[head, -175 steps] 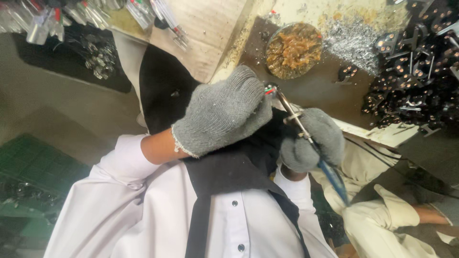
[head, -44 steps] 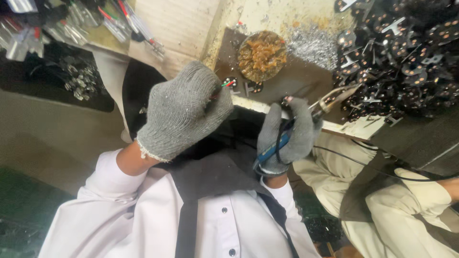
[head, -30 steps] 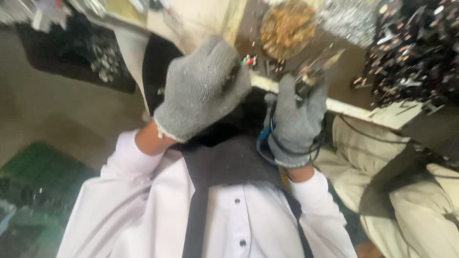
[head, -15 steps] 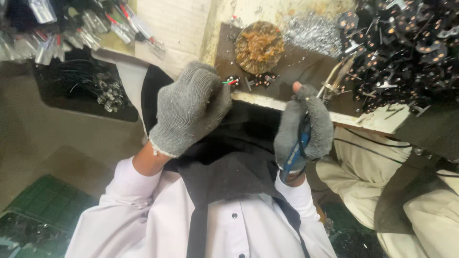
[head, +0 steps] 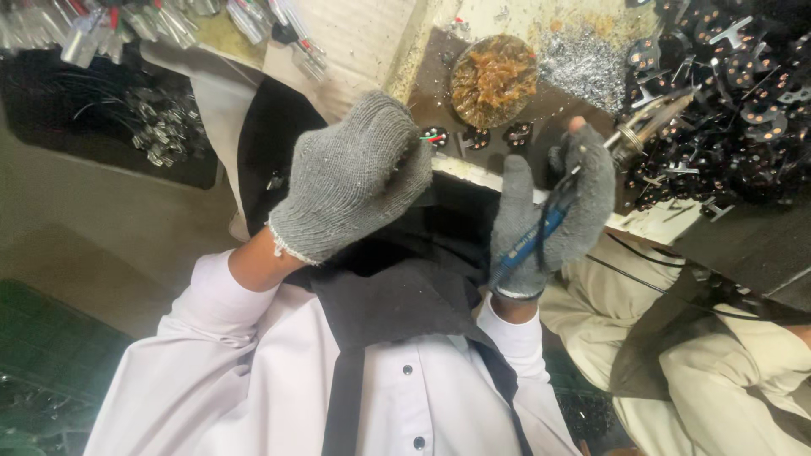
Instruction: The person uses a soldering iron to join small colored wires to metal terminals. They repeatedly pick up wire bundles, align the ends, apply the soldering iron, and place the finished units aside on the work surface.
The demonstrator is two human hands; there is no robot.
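Left hand [head: 355,173] in a grey knit glove, fingers curled shut around a small part with red and green wires [head: 432,136] showing at the fingertips, held just above the bench edge [head: 473,173]. Right hand [head: 553,215] gloved too, closed round a blue-handled tool [head: 532,241], its metal tip [head: 646,128] now swung up toward the heap of black parts [head: 735,93]; half a second back, held more upright and nearer the body. Likely lining up tip and wires for the next joint. Round dish of amber paste [head: 494,80] and grey shavings [head: 587,63] just beyond; three small black pieces [head: 477,135] between the hands.
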